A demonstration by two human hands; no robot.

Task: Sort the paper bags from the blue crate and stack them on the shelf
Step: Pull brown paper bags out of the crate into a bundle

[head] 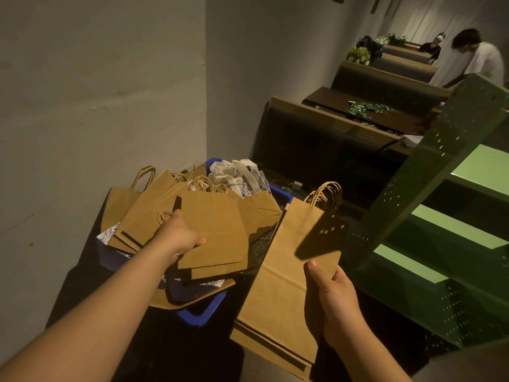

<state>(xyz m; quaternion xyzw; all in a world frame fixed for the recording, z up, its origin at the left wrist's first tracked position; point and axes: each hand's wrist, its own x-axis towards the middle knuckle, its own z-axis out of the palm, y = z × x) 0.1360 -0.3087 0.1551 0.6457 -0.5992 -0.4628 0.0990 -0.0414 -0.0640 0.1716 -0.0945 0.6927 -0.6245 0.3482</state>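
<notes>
Brown paper bags, flat-folded, light, likely crease-prone: one bag (214, 232) pinched at its edge in the left hand (179, 238) over the heaped blue crate (203, 312), a taller stack (286, 277) gripped mid-side in the right hand (336, 296), near the green shelf (429, 224).

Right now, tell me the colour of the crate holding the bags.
Blue: the crate's rim shows best in the head view.

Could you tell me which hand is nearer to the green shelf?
Right. The right hand holds a bag beside the shelf; the left hand is over the crate.
</notes>
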